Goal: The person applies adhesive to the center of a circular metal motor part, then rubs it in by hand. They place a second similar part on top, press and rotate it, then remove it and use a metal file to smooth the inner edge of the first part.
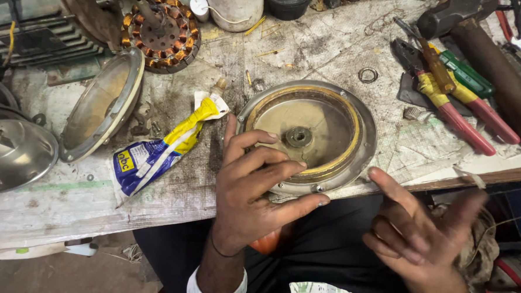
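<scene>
A round metal motor cover (364, 119) lies open side up near the bench's front edge, with a brass-coloured inner ring and a bearing (299, 136) at its centre. My left hand (253, 187) rests over its near-left rim, fingers spread and pointing right, holding nothing. Off the bench to the right, my right hand (426, 236) hovers above my lap, palm up, fingers apart and blurred. A squeezed blue and yellow tube (155, 150) lies just left of my left hand.
A copper-wound stator (160, 34) sits at the back left. Another round cover (101, 107) leans beside it, and a domed metal shell (11, 153) is at the far left. Pliers and screwdrivers (456, 93) lie at the right. A white tub (234, 5) stands at the back.
</scene>
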`<action>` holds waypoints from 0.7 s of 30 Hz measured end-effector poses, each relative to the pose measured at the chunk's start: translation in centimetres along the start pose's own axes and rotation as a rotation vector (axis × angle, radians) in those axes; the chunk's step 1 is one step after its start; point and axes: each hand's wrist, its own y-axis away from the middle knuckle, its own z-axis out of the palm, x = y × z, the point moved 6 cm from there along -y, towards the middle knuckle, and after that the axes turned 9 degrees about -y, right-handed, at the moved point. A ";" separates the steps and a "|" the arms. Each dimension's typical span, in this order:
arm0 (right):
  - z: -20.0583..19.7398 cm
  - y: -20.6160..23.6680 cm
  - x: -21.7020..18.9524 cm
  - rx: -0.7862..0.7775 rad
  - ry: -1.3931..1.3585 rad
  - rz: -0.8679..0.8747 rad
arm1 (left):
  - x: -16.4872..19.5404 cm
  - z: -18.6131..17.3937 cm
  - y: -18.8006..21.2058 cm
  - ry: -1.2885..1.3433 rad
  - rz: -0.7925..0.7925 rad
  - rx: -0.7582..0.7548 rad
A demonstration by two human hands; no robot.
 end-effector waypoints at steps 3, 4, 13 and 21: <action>0.6 0.7 -1.6 0.030 0.636 -0.220 | 0.2 0.1 0.0 -0.016 0.014 0.002; 1.2 1.0 -2.1 0.033 0.909 -0.319 | 0.2 0.0 0.0 -0.011 0.008 0.007; 1.7 -1.2 -1.6 0.057 1.499 -0.171 | 0.2 0.0 -0.1 -0.007 0.009 0.014; 3.1 -0.7 -1.8 -0.007 1.485 -0.220 | 0.2 0.2 0.0 -0.003 0.003 0.002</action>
